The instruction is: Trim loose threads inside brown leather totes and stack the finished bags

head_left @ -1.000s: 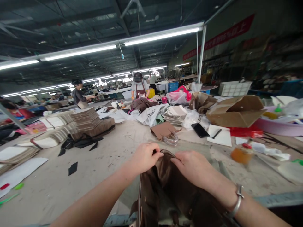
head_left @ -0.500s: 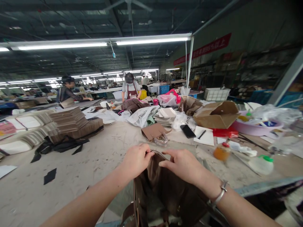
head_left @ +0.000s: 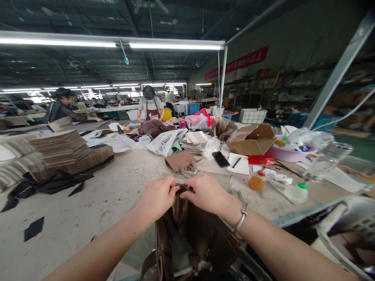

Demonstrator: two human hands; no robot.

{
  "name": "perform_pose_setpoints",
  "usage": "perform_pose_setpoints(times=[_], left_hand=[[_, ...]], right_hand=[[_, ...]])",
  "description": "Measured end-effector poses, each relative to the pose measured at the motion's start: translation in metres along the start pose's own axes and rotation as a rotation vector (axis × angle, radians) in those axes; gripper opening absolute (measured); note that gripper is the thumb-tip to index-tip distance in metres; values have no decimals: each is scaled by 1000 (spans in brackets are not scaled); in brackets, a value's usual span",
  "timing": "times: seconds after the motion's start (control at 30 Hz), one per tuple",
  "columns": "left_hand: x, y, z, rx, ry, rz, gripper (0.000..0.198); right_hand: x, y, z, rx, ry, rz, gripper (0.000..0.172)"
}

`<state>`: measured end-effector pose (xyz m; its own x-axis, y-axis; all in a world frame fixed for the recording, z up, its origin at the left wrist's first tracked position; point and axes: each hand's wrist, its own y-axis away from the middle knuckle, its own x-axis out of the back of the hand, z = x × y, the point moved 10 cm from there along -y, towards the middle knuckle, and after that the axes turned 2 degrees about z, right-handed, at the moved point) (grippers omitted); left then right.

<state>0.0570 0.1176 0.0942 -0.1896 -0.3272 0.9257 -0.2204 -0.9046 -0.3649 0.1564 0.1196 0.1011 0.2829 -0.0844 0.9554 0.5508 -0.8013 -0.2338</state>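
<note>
A dark brown handbag (head_left: 202,234) stands at the table's near edge, its mouth facing me and its lining showing. My left hand (head_left: 159,195) pinches the far rim of the bag between thumb and fingers. Close beside it, my right hand (head_left: 205,193) grips the same rim, thumb inside the bag. A short stretch of dark edge shows between the two hands. Beyond them lies a flat brown bag piece (head_left: 180,160) with a clear plastic loop (head_left: 189,170) at its corner.
Stacked brown panels (head_left: 61,150) and black scraps (head_left: 33,228) lie on the left. To the right are a phone (head_left: 220,159), a jar of orange liquid (head_left: 258,180), a green-capped bottle (head_left: 296,192) and a cardboard box (head_left: 252,138). Across the table a co-worker (head_left: 150,107) stands.
My right hand has moved closer to the left and now closes on the rim. The view has turned slightly right, so the table's things sit further left.
</note>
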Motion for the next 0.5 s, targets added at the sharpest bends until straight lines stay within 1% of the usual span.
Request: perform_pose_setpoints(times=[0.2,0.3,0.33,0.4,0.43,0.47,0.5], left_hand=[[1,-1,3,-20,53,-5,14],[3,1,1,-28,192,-23,11],[3,2,-1,-29,264,-30,16],[4,6,-8,-23,378,-44,40],[4,9,-12,-14,399,-53,51],[4,11,-18,0,393,-62,55],[3,13,-23,17,370,-73,54]], right_hand=[[-3,-1,0,-1,96,-16,34],[-3,0,1,7,126,-3,36],[-2,0,1,10,130,5,35],[-1,0,3,6,129,13,32],[0,-1,4,1,127,14,31],[0,-1,5,-3,124,12,31],[-1,-1,5,-5,119,12,30]])
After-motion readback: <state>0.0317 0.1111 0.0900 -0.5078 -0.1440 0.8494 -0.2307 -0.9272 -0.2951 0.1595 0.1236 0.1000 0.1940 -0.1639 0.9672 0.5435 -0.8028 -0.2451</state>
